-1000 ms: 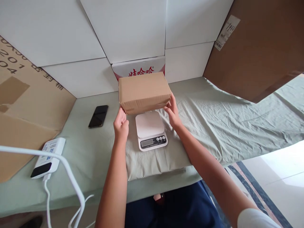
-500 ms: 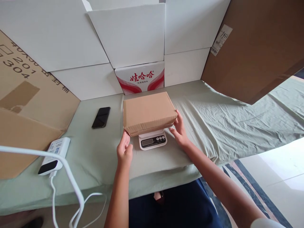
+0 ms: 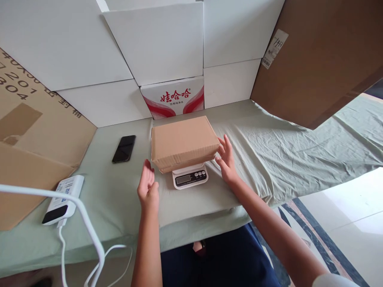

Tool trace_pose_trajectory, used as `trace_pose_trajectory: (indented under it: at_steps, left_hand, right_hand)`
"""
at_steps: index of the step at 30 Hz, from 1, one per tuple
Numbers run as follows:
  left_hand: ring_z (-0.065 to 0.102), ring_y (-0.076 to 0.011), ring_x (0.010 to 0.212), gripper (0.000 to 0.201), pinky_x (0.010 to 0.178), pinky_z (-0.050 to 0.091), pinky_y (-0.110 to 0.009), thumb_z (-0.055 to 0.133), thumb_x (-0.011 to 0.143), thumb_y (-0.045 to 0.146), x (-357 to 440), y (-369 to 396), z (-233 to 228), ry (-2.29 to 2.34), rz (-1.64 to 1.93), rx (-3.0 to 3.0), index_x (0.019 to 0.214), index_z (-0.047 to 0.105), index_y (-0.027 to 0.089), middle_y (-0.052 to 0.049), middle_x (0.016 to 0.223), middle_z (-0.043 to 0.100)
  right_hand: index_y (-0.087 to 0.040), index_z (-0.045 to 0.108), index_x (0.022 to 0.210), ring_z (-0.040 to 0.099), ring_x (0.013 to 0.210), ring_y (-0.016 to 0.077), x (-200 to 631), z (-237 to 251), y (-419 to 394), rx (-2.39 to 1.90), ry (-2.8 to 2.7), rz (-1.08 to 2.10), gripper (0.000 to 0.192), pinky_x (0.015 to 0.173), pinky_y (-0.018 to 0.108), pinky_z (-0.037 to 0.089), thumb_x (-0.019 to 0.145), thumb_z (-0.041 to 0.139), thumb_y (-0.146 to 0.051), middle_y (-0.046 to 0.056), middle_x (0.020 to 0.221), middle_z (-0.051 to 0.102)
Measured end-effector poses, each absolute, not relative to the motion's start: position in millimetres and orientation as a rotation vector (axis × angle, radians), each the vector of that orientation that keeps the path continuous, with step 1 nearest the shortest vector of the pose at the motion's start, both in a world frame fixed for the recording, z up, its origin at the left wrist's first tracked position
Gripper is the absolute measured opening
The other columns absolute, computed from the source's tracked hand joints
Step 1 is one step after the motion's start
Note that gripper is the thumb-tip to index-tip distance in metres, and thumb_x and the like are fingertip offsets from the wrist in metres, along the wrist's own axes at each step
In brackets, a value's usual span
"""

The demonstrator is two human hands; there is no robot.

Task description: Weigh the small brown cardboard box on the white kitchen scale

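Observation:
A brown cardboard box [image 3: 184,139] rests on a small white kitchen scale [image 3: 190,178], whose display and buttons show at the front while the box covers its platform. My left hand [image 3: 147,184] is held beside the box's near left corner, apart from it, fingers stretched and nothing in them. At the box's right end is my right hand [image 3: 226,160], fingers spread, holding nothing; whether a fingertip still touches the cardboard I cannot tell.
A black phone [image 3: 124,149] lies left of the box. Nearer the left edge sits a white power bank [image 3: 64,199] with a white cable [image 3: 86,223]. White boxes [image 3: 167,44] line the back; a large brown carton [image 3: 317,59] stands at right. Green cloth [image 3: 239,119] covers the table.
My left hand has come away from the box to the left. My right hand has loosened, its fingers opening beside the box. The box stays on the scale.

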State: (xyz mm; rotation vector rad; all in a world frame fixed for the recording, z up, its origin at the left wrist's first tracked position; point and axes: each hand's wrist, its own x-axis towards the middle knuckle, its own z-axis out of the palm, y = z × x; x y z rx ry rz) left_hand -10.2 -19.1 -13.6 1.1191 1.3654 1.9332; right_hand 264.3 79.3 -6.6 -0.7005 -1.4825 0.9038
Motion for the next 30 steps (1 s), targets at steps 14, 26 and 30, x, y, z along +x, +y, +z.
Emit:
trace_pose_trajectory:
  at_steps: [14,26,30]
  left_hand:
    - [0.054,-0.0333,0.145,0.076,0.124,0.037,-0.052,0.063,0.063,0.009,-28,53,19,1.265,1.871,1.29,0.139,0.06,0.019,-0.016,0.142,0.066]
    - [0.058,-0.033,0.141,0.075,0.122,0.039,-0.053,0.059,0.055,0.009,-47,122,-25,1.314,1.727,1.182,0.13,0.061,0.019,-0.017,0.137,0.069]
    - [0.039,-0.0305,0.156,0.087,0.127,0.031,-0.049,0.059,0.056,0.008,-64,118,-27,1.384,1.872,1.043,0.141,0.056,0.023,-0.016,0.162,0.049]
  right_hand:
    - [-0.036,0.022,0.162,0.043,0.154,0.0341,235,53,126,-0.542,-1.572,0.92,0.083,0.123,0.058,0.042,0.095,0.057,-0.069,0.009,0.169,0.039]
    - [-0.032,0.032,0.15,0.054,0.141,0.0333,207,0,189,-0.695,-1.42,1.145,0.075,0.12,0.058,0.043,0.087,0.063,-0.058,0.01,0.157,0.052]
    - [-0.035,0.03,0.154,0.03,0.161,0.031,217,1,194,-0.767,-1.347,1.039,0.077,0.131,0.057,0.028,0.088,0.061,-0.057,0.005,0.169,0.035]
